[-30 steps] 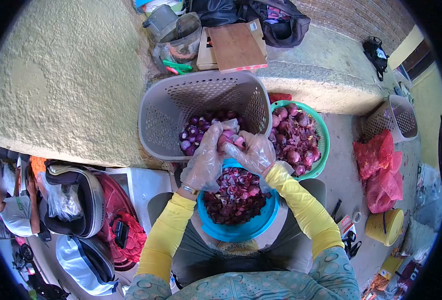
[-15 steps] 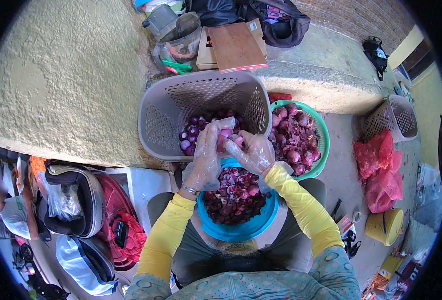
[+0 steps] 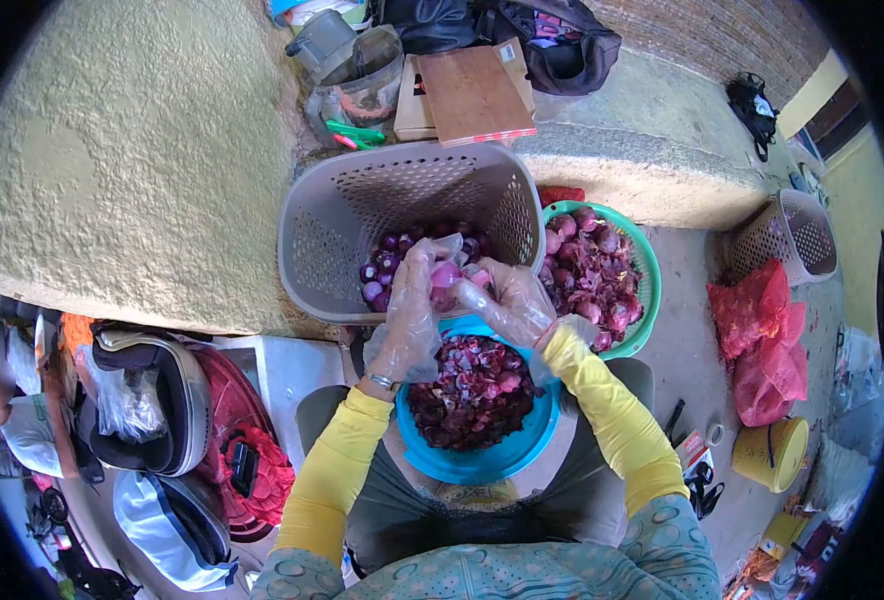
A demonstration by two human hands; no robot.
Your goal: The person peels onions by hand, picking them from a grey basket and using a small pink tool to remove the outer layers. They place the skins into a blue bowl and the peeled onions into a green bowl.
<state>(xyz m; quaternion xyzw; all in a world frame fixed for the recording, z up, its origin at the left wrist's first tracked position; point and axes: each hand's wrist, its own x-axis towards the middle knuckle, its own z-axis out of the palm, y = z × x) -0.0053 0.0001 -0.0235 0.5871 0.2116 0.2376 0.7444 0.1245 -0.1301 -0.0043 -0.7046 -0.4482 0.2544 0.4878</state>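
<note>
My left hand (image 3: pixel 412 310), in a clear plastic glove, is closed around a red onion (image 3: pixel 445 275) with smooth pink-purple skin. My right hand (image 3: pixel 520 308), gloved the same way, has its thumb against that onion and its fingers curled. A small pink bit (image 3: pixel 479 279) shows at the right fingertips; what else they grip is hidden. Both hands are above the near rim of a grey perforated basket (image 3: pixel 312 270) with peeled purple onions (image 3: pixel 387 262) inside. Below them, a blue basin (image 3: pixel 462 466) contains onion skins (image 3: pixel 467 395).
To the right, a green basket (image 3: pixel 648 265) is filled with unpeeled onions and loose skins. A brown board (image 3: pixel 472 95) lies on boxes beyond the grey basket. Red mesh bags (image 3: pixel 762 340) and a yellow bucket (image 3: pixel 770 452) stand farther right. At far left is another person (image 3: pixel 37 430).
My fingers have shifted slightly around the onion, and more of its smooth surface shows now. Both hands stay in about the same place over the basket's rim.
</note>
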